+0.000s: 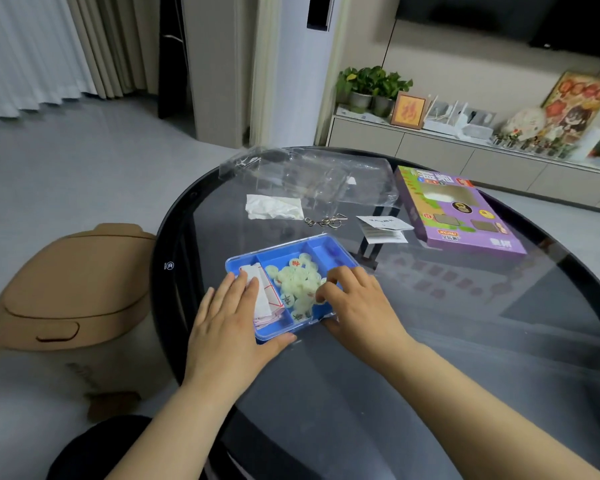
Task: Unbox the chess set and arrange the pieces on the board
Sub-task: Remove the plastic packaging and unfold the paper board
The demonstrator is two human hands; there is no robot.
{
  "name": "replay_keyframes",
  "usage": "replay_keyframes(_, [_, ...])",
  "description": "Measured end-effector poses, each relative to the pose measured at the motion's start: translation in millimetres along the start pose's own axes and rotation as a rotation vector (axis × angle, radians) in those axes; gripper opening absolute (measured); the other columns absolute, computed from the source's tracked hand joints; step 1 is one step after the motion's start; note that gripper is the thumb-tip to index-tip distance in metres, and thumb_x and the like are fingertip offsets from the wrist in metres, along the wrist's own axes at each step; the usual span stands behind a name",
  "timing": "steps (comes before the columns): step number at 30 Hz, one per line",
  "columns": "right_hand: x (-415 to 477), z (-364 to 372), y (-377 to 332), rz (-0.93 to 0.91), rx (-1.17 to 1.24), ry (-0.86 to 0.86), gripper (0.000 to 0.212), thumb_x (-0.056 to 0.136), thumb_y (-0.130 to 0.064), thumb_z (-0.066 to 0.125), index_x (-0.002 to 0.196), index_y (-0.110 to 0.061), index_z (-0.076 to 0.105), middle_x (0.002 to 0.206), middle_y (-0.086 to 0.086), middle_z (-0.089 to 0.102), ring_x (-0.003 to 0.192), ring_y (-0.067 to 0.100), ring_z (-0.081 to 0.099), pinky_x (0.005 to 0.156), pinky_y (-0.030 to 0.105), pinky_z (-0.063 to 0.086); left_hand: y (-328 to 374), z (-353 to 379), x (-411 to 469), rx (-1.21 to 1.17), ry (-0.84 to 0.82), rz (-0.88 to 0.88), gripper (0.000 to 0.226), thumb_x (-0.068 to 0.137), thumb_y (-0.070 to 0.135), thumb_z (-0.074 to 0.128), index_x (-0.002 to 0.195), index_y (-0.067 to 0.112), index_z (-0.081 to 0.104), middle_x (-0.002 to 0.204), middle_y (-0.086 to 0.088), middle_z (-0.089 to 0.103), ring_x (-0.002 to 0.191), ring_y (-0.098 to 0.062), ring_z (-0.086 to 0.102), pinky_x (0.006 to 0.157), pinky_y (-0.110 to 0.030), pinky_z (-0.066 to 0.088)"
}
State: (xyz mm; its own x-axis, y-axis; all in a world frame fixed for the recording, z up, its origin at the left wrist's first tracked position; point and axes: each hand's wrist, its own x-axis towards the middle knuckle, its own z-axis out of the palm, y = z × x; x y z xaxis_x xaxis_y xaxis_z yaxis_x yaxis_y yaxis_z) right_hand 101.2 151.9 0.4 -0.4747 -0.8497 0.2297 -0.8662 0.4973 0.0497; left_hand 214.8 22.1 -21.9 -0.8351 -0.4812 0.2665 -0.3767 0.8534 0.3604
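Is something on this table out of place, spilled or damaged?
Nothing looks spilled or broken. The loose clear wrapper and a crumpled tissue lie far back on the table, and the chess pieces lie jumbled in the blue box.

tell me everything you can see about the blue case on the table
The blue case is a shallow rectangular plastic tray, apparently under a clear lid, lying flat and skewed on the dark glass table. Its left compartment holds folded paper, the middle pale round pieces. The left hand lies flat on it; the right hand grips its right edge.
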Motion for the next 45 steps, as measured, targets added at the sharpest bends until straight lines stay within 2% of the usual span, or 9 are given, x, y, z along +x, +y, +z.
replay_keyframes(3, [10.3,-16.7,0.6,0.015,-0.069,-0.075,0.034,0.047,-0.028,0.083,0.076,-0.021,0.066,0.083,-0.002,0.061,0.078,0.019,0.058,0.066,0.018,0.043,0.0,0.5,1.0,-0.006,-0.05,0.012,0.1,0.057,0.075,0.04,0.127,0.005,0.049,0.136,-0.008,0.048,0.129,-0.022,0.041,0.109,-0.023,0.006])
replay_keyframes(6, [20.4,-25.4,7.1,-0.077,-0.063,-0.317,0.024,0.084,-0.018,0.055,0.107,-0.014,0.056,0.116,0.003,0.049,0.109,0.022,0.04,0.086,0.025,0.029,-1.8,3.0,-1.2,-0.094,0.0,0.051,0.104,0.056,0.072,0.048,0.14,0.012,0.03,0.149,0.0,0.026,0.139,-0.012,0.02,0.107,-0.02,-0.009])
replay_keyframes(18, [18.3,-21.5,14.6,-0.19,-0.147,-0.374,0.027,0.093,-0.015,0.042,0.118,-0.007,0.042,0.123,0.011,0.046,0.112,0.026,0.04,0.088,0.031,0.032,7.0,1.6,-1.8,-0.039,0.033,0.076,0.099,0.067,0.067,0.057,0.143,0.017,0.019,0.152,0.005,0.016,0.14,-0.007,0.01,0.102,-0.018,-0.011])
replay_keyframes(26, [12.4,-22.9,16.3,-0.118,-0.058,-0.439,0.011,0.09,-0.007,0.041,0.098,-0.014,0.04,0.115,0.014,0.048,0.094,0.033,0.055,0.066,0.037,0.037,13.0,0.1,-6.1,-0.065,0.058,0.057,0.096,0.066,0.063,0.062,0.141,0.013,0.028,0.151,0.001,0.022,0.14,-0.011,0.016,0.102,-0.018,-0.007])
replay_keyframes(29, [4.4,-18.9,20.9,-0.055,-0.028,-0.357,0.01,0.089,-0.007,0.041,0.096,-0.014,0.04,0.115,0.011,0.048,0.099,0.031,0.053,0.071,0.039,0.04,14.0,1.1,-8.0,0.0,0.041,0.057,0.096,0.063,0.063,0.064,0.137,0.01,0.035,0.147,-0.003,0.031,0.137,-0.015,0.025,0.106,-0.023,0.001])
replay_keyframes(33, [-19.8,-8.0,30.7,0.171,0.142,-0.145,0.024,0.084,-0.009,0.053,0.108,-0.007,0.051,0.117,0.008,0.047,0.11,0.028,0.046,0.078,0.032,0.039,14.6,5.2,-11.9,0.147,-0.013,0.057,0.091,0.047,0.073,0.065,0.102,0.001,0.066,0.109,-0.014,0.067,0.101,-0.026,0.064,0.094,-0.04,0.042])
replay_keyframes(37, [-46.8,14.2,30.8,0.169,0.274,0.257,0.037,0.064,-0.001,0.064,0.099,-0.01,0.058,0.099,0.011,0.062,0.087,0.032,0.062,0.07,0.028,0.049,15.1,6.8,-13.7,0.17,-0.014,0.069,0.086,0.05,0.074,0.051,0.098,0.005,0.068,0.105,-0.011,0.069,0.097,-0.024,0.066,0.096,-0.034,0.032])
replay_keyframes(40, [-46.2,19.6,23.9,0.027,0.17,0.342,0.027,0.067,-0.009,0.055,0.092,-0.016,0.059,0.088,0.005,0.067,0.082,0.017,0.053,0.066,0.024,0.049,17.3,2.2,-15.2,0.192,-0.08,0.068,0.088,0.052,0.081,0.05,0.096,0.008,0.069,0.103,-0.007,0.07,0.096,-0.022,0.067,0.089,-0.039,0.047])
replay_keyframes(45, [-51.8,16.1,17.6,-0.015,0.104,0.412,0.019,0.053,-0.002,0.078,0.063,-0.011,0.065,0.068,0.001,0.065,0.064,0.017,0.054,0.044,0.021,0.043,20.2,-5.8,-19.1,0.097,-0.057,0.082,0.082,0.063,0.071,0.058,0.124,0.016,0.054,0.136,-0.002,0.049,0.127,-0.016,0.043,0.108,-0.031,0.01])
